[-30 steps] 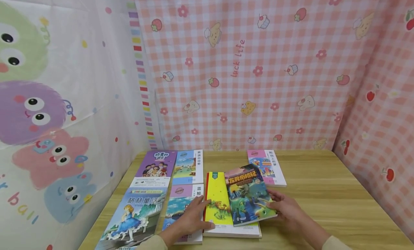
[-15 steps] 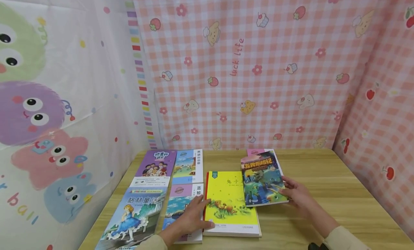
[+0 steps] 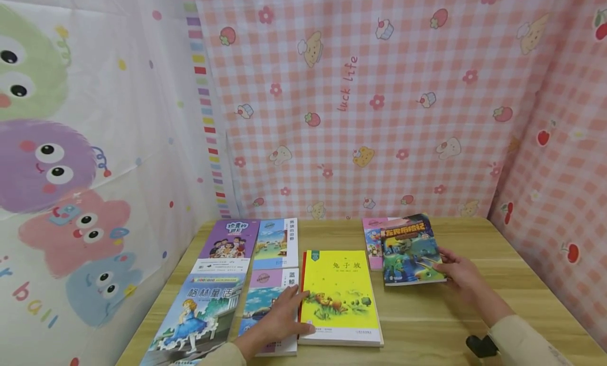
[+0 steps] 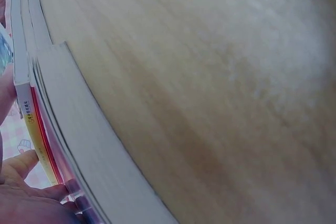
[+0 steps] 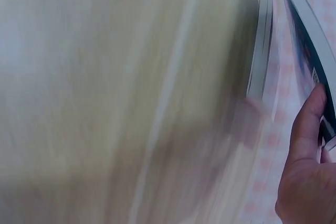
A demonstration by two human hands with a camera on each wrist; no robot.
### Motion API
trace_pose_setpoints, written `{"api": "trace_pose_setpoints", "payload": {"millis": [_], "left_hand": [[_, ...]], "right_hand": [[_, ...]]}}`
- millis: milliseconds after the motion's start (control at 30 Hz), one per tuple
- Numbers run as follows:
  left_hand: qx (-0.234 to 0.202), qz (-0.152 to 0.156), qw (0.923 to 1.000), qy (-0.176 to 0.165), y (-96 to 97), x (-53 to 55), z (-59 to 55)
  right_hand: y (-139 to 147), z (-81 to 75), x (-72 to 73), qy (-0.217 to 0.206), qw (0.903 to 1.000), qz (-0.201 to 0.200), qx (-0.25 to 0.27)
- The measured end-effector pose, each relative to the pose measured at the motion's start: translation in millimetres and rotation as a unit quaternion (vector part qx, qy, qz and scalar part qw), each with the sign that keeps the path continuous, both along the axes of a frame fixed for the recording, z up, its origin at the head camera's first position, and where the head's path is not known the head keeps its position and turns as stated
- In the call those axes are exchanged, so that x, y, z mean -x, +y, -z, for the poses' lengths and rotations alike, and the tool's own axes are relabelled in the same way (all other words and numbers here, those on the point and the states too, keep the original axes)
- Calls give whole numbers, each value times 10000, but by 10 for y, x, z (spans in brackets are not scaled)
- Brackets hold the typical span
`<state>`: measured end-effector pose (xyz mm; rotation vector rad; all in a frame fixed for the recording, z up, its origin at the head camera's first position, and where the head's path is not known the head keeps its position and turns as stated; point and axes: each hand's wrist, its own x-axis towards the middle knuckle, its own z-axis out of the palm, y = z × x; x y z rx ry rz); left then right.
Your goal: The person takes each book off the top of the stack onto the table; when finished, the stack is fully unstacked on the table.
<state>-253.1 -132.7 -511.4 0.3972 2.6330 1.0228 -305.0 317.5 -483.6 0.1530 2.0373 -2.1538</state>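
Observation:
My right hand [image 3: 463, 277] grips a dark dinosaur-cover book [image 3: 410, 253] by its right edge, in the air at the right. The book's lower end slants toward me and it covers much of a pink-and-white book [image 3: 373, 258]. In the right wrist view the thumb lies along this book's pale page edge [image 5: 310, 17]. My left hand [image 3: 278, 317] rests against the left edge of a yellow book [image 3: 339, 303], thumb near its lower left corner. The yellow book lies on at least one other book, whose red edge shows. In the left wrist view, fingertips touch the stack's spines [image 4: 39, 129].
Left of the stack lie a purple book [image 3: 229, 245], a blue field-scene book [image 3: 271, 245], a whale-scene book [image 3: 258, 303] and a blue-dress-girl book [image 3: 194, 318]. A small black object [image 3: 481, 346] is by the right forearm. Patterned cloths hang around the wooden table [image 3: 474, 303].
My right hand has carried the dinosaur-cover book off the yellow book, rightward and away from me, over the pink-and-white book. The left hand has stayed in place.

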Motion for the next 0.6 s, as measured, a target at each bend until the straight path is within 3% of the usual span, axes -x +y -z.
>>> {"api": "trace_pose_setpoints", "payload": {"millis": [233,367,600], "left_hand": [[52,-10,10000,-21,-12,17,-1],[100,35,9999,-8,-3,26,-2],[149,168,9997,59,43,27,-2]], "right_hand": [[301,-4,160,82,9999,-25,-57],[497,11,223,-108,9999,42,-114],[824,5,250,-404,9952,297,-840]]}}
